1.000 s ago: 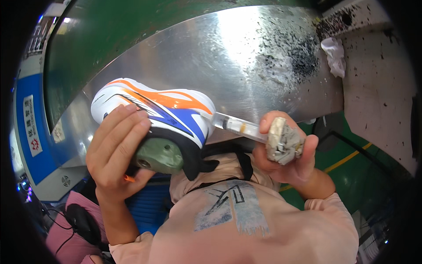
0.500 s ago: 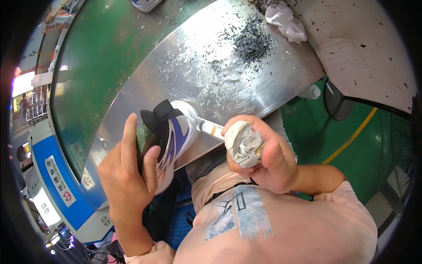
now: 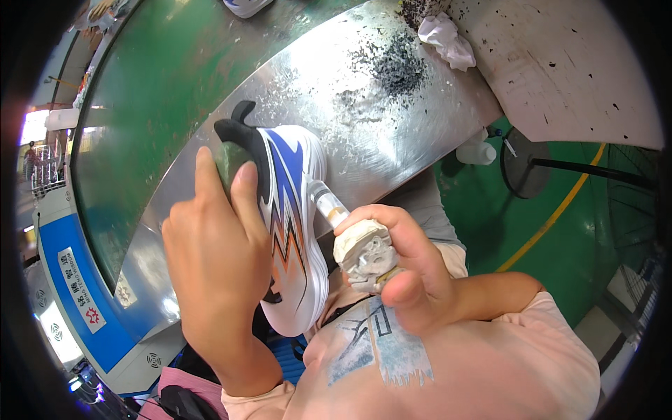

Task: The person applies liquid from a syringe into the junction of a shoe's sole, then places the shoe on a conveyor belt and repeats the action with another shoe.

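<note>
My left hand (image 3: 220, 255) is closed around a green last (image 3: 234, 161) that sits inside a sneaker (image 3: 290, 203). The sneaker is white with a black collar, blue and orange zigzag stripes and a thick white sole; its side faces up, heel away and toe toward my body. In my right hand (image 3: 420, 269) is a clear syringe (image 3: 323, 199) with a yellowish band inside. A lumpy off-white wad (image 3: 366, 255) covers its rear end, under my thumb. The syringe's front end is at the seam between upper and sole; whether it touches cannot be made out.
A shiny metal sheet (image 3: 350, 119) lies on the green table (image 3: 161, 98), strewn with black and white crumbs. Crumpled white paper (image 3: 448, 42) rests at its far right. Another shoe (image 3: 246, 5) shows at the top edge. A white bottle (image 3: 477, 152) stands right of the sheet.
The sneaker has turned from a steep, foreshortened pose so its whole side shows. My right hand with the syringe has shifted left and nearer my body, staying beside the sole.
</note>
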### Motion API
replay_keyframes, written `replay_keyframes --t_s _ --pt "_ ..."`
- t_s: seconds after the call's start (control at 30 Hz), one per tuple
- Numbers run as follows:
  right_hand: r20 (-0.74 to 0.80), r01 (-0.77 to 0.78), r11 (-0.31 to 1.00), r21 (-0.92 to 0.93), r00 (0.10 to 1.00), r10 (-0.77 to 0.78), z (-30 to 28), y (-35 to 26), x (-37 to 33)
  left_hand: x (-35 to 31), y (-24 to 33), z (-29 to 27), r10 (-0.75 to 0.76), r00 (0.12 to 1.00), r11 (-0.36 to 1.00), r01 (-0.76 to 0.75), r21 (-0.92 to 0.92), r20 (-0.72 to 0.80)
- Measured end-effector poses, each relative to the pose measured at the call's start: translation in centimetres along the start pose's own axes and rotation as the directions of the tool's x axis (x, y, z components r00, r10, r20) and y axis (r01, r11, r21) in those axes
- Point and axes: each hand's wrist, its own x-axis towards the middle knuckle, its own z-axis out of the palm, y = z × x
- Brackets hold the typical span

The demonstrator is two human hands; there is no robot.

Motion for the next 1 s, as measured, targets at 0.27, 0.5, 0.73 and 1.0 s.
replay_keyframes --t_s 0.27,0.5,0.73,1.0 --pt "0.073 0.223 0.97 -0.096 0.974 -0.216 -0.9 0.6 -0.2 1.8 1.5 0.2 -0.03 0.999 0.992 0.025 -0.127 -0.034" --pt "-0.078 -0.038 0.806 0.591 0.992 0.104 -8.5 -1.9 1.7 -1.5 3.0 3.7 0.159 0.958 0.934 -0.224 -0.278 -0.238" --pt "0.297 -0.52 0.673 0.526 0.853 0.428 -9.2 -3.7 9.5 -3.1 0.4 5.0 0.466 0.838 0.78 -0.541 -0.316 -0.283" --pt "0.281 -0.528 0.752 -0.395 0.71 0.646 -2.4 -9.2 10.1 -9.6 2.9 7.6 0.251 0.75 0.909 -0.4 -0.117 -0.612"
